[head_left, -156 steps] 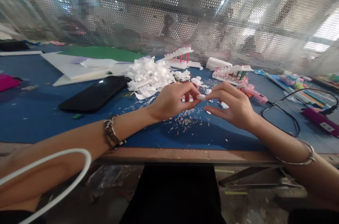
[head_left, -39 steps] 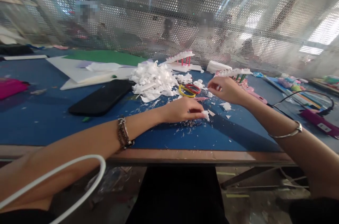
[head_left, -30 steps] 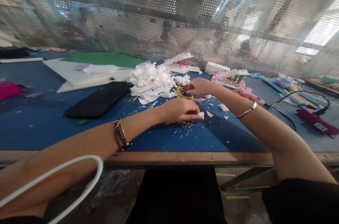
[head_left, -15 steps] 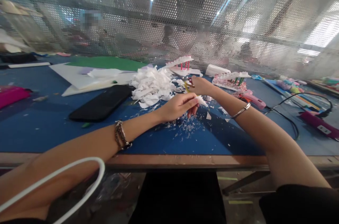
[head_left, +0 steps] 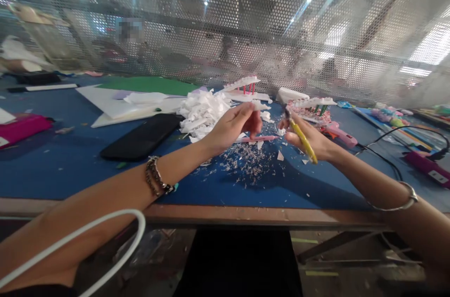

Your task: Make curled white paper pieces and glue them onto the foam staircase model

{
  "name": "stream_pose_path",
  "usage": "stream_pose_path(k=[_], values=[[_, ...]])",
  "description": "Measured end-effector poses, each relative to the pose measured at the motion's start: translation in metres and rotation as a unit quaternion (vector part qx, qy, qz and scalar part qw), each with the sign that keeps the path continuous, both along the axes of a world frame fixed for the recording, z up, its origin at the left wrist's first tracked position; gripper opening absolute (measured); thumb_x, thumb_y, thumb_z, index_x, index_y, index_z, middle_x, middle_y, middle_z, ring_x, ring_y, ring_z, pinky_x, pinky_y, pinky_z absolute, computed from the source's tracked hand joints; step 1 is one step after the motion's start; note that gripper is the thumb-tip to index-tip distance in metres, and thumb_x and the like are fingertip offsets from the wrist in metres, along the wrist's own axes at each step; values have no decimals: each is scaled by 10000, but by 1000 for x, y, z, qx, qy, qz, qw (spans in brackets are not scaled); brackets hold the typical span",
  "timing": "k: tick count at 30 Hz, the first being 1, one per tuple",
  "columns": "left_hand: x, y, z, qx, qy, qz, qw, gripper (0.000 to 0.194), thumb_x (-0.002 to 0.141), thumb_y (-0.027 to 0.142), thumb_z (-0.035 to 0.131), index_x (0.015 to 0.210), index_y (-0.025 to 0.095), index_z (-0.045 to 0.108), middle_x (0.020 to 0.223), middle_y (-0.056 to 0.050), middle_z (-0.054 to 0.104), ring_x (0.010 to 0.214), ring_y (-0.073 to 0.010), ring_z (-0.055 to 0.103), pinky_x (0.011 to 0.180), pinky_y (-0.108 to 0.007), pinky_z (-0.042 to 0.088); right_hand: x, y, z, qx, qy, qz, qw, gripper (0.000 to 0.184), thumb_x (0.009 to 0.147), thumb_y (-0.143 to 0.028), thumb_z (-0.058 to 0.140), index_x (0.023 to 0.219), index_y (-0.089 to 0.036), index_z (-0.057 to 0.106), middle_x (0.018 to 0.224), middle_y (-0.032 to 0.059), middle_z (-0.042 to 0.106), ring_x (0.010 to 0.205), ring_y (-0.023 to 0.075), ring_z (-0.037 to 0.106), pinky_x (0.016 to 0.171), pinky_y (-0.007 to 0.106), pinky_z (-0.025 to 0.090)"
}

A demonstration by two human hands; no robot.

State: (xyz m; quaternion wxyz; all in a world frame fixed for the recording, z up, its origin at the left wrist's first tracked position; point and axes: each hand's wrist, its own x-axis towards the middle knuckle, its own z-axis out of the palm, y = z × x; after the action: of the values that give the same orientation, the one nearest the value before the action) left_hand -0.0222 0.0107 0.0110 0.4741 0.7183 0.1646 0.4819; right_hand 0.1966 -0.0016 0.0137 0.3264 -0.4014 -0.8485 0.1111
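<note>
My left hand [head_left: 234,126] is closed, with a small white paper piece [head_left: 260,106] pinched at its fingertips. To the right, apart from it, my right hand [head_left: 307,137] grips yellow-handled scissors [head_left: 301,140], their dark metal end pointing up and away from me. Blur hides the detail of the blades. Beneath my left hand lies a thin pink pen-like stick [head_left: 262,138]. Fine white paper shreds [head_left: 246,161] are scattered on the blue tabletop in front of both hands. Just behind my left hand rises a heap of torn white paper [head_left: 204,112].
A black phone-like slab [head_left: 142,137] lies at left, near white sheets [head_left: 101,105] and a green sheet [head_left: 147,84]. Two small white-and-pink models [head_left: 242,88] stand toward the perforated metal screen [head_left: 218,20]. A pink glue gun [head_left: 341,134] with a black cable sits at right.
My right hand has moved right and toward me with the scissors, away from my left hand. My left hand has lifted slightly with the paper piece. The pink stick now shows.
</note>
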Motion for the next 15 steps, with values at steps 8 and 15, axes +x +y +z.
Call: stream_pose_path(k=[8, 15], values=[[4, 1, -6, 30, -29, 60, 997, 376, 893, 523, 412, 757, 177, 465, 634, 6, 540, 484, -52, 481, 474, -187, 421, -11, -8, -11, 43, -79, -16, 996, 657, 690, -841, 329, 787, -196, 401, 746, 34, 487, 659, 164, 455, 621, 348, 392], [8, 2, -11, 57, -56, 119, 990, 360, 906, 512, 390, 782, 183, 467, 629, 20, 523, 465, -44, 461, 464, -184, 415, -16, -9, -14, 55, -86, -3, 995, 651, 701, -841, 310, 773, -198, 386, 729, 24, 481, 627, 149, 433, 584, 330, 389]])
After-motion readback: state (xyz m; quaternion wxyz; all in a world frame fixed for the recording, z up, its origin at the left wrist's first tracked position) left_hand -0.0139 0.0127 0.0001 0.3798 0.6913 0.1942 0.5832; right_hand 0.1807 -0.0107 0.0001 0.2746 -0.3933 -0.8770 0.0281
